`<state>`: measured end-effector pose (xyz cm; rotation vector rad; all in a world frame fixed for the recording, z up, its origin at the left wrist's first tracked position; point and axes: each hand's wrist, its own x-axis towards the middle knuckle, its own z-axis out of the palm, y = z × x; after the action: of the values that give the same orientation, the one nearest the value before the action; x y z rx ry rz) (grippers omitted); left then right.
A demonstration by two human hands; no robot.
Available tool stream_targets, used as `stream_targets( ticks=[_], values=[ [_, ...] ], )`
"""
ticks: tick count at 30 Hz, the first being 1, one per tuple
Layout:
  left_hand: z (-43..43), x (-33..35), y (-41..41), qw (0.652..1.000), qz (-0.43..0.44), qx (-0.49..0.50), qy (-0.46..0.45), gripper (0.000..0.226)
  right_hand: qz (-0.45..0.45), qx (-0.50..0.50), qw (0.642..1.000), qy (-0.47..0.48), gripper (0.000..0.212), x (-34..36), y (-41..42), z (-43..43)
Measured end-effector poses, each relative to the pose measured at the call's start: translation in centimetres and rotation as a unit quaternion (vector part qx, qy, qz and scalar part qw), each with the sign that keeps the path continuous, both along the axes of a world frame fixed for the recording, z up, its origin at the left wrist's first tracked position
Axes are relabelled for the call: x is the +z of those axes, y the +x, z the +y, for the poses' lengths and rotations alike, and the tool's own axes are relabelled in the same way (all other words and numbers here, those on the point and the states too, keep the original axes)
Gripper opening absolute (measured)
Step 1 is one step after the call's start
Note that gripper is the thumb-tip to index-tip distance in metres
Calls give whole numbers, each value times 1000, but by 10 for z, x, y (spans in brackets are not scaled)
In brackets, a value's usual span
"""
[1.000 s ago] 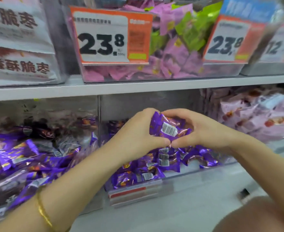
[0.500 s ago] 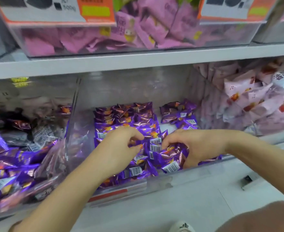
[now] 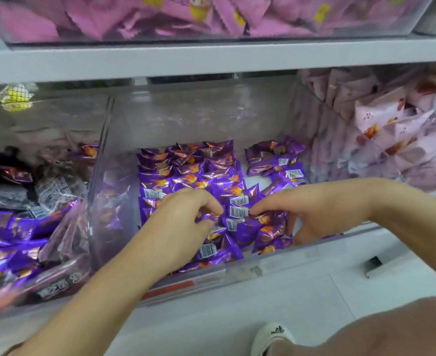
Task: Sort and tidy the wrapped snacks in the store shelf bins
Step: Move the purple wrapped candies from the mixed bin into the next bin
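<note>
Reaching into the middle clear bin [image 3: 240,273], I see the left hand [image 3: 186,222] pinching one of the purple packets [image 3: 240,228] heaped against the front wall. The right hand [image 3: 322,214] curls round the same heap, just beside it. More packets lie in rows toward the back wall. Pink packets [image 3: 211,14] sit above the shelf [image 3: 211,60].

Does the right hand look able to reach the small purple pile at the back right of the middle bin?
Probably yes. The right hand is inside the middle bin, and only low purple snacks lie between it and that pile.
</note>
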<state>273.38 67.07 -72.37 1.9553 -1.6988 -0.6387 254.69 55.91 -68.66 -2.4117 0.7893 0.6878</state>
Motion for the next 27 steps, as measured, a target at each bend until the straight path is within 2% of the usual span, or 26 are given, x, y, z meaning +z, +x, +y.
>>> stream_targets(
  ticks=[4, 7, 11, 16, 20, 27],
  values=[
    [-1, 1, 0, 1000, 7, -3, 0, 22, -42, -61, 997, 32, 43, 2, -3, 2],
    [-2, 0, 0, 1000, 12, -6, 1, 21, -72, -58, 996, -4, 43, -5, -1, 4],
    [-2, -1, 0, 1000, 22, -6, -4, 21, -65, -30, 997, -41, 45, -16, 5, 10],
    [-2, -2, 2, 999, 34, 3, -14, 25, -97, -119, 988, -5, 45, -19, 5, 12],
    [-2, -2, 1, 999, 37, 8, -19, 24, -132, -163, 978, 8, 27, -23, 10, 18],
    [7, 23, 0, 997, 40, 3, -70, 28, -67, -161, 982, -70, 41, -17, 25, 28]
  ],
)
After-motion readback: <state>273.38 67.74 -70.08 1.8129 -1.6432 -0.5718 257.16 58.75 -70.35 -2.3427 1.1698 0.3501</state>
